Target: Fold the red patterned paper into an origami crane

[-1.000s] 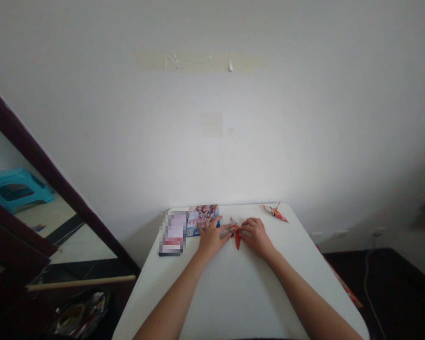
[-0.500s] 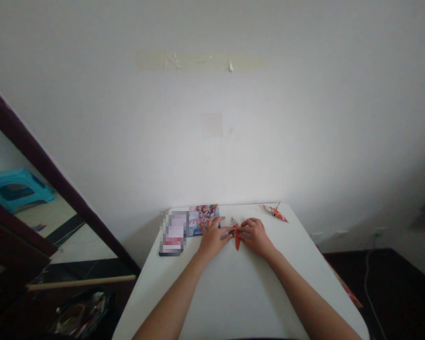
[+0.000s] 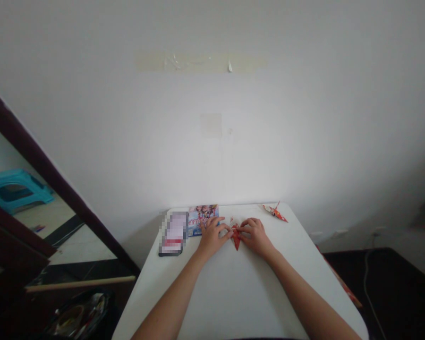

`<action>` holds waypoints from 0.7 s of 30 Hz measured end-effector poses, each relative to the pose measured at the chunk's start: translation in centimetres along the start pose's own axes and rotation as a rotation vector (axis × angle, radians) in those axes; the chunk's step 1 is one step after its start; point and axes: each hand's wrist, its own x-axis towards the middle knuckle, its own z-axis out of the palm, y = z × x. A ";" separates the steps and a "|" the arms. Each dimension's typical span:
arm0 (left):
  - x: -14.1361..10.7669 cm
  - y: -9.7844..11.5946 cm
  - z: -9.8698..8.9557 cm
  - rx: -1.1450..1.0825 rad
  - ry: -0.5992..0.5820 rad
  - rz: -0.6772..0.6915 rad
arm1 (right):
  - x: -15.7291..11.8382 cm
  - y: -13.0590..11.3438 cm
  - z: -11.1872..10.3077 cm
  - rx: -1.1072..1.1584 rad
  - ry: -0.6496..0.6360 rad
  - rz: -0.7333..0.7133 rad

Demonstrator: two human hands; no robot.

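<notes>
Between my two hands lies a small piece of red and white patterned origami paper (image 3: 236,242), folded to a narrow point towards me. My left hand (image 3: 213,237) pinches its left side with thumb and forefinger, while the other fingers spread over the printed sheet. From the right, the bent fingers of my right hand (image 3: 255,236) press together on the paper's upper right edge. My fingertips hide part of the folds. Further back at the right rests an origami crane (image 3: 275,212) in similar red and white paper, apart from both hands.
A colourful printed sheet (image 3: 195,224) and a blurred-out phone (image 3: 174,233) lie at the left of the white table (image 3: 226,302). Behind the table rises a white wall (image 3: 290,141). A full bin (image 3: 80,314) stands on the floor at lower left, and a blue stool (image 3: 17,189) appears further left.
The lower red part of the paper looks slightly wider between my fingers, and the dark patch near my left fingertips no longer shows. Both hands stay almost in place.
</notes>
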 end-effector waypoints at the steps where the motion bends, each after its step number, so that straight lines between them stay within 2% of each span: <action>1: 0.0 0.1 0.0 0.004 0.008 -0.008 | 0.0 0.0 0.0 -0.002 0.000 0.001; 5: -0.1 0.3 -0.1 0.044 0.023 -0.035 | 0.1 0.0 -0.1 -0.011 -0.010 -0.003; 11: -0.4 0.1 -0.6 0.109 -0.049 -0.004 | 0.0 0.1 -0.1 -0.004 -0.020 -0.001; 21: -0.3 -0.7 -0.7 0.117 -0.089 -0.027 | -0.2 -0.5 -0.6 -0.014 -0.050 0.003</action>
